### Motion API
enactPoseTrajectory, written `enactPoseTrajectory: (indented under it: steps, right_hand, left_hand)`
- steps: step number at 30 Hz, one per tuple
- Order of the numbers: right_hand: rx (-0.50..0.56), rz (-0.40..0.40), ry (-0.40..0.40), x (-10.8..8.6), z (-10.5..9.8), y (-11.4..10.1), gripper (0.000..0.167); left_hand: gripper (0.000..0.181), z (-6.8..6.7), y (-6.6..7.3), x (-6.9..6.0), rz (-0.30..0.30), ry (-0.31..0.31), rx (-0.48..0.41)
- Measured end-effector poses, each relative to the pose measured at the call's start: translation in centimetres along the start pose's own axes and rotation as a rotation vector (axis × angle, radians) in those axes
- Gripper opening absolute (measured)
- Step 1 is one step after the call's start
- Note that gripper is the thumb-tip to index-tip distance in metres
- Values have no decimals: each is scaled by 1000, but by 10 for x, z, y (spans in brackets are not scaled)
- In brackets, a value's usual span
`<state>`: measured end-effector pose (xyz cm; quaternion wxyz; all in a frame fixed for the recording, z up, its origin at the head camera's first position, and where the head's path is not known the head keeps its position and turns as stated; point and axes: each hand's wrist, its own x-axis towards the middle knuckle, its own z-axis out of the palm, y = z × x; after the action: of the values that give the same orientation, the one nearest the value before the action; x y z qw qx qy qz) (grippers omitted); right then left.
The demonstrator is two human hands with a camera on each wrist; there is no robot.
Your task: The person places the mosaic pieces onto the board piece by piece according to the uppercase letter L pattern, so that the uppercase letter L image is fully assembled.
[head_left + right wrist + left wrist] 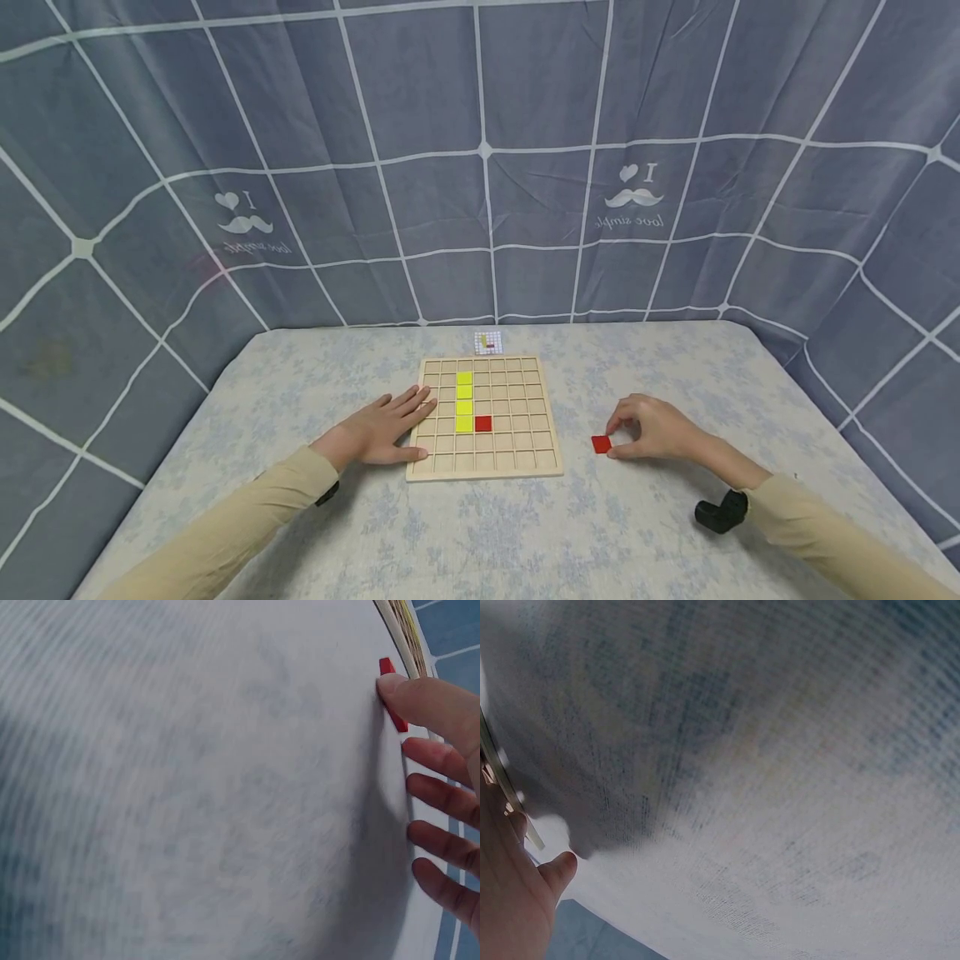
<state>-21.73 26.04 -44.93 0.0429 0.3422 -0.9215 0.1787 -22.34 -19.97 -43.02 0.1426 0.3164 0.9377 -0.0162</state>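
A wooden grid board [517, 477] lies on the table. Standing in one of its columns are several yellow tiles [465, 404], with a red tile [483, 423] in the cell to the right of the lowest one. My left hand [384, 429] rests flat on the board's left edge, fingers spread. To the right of the board, my right hand [656, 429] pinches a second red tile [601, 444] by its right side between thumb and fingers. In the right wrist view the thumb [405, 694] presses against that tile [398, 718]; whether it touches the table is unclear.
A small printed card [488, 342] with a grid and coloured cells lies just behind the board. The table [480, 542] wears a pale floral cloth. Blue curtains [420, 208] with white lines enclose its back and sides.
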Motion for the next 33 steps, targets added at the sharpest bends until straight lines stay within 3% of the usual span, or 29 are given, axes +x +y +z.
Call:
enactPoseTrajectory:
  steps: [13,20,25,33]
  right_hand:
    - [54,-23,42,-4,3,5,17]
    - [26,-6,67,-2,8,6,18]
    - [-19,62,82,6,12,0,19]
    - [19,97,86,29,12,-15,17]
  left_hand:
    - [82,2,-1,0,-3,4,3]
    - [82,1,-1,0,-6,-2,4]
    - [82,0,-1,0,-10,-9,8]
    - [82,-2,1,0,-15,-21,-10]
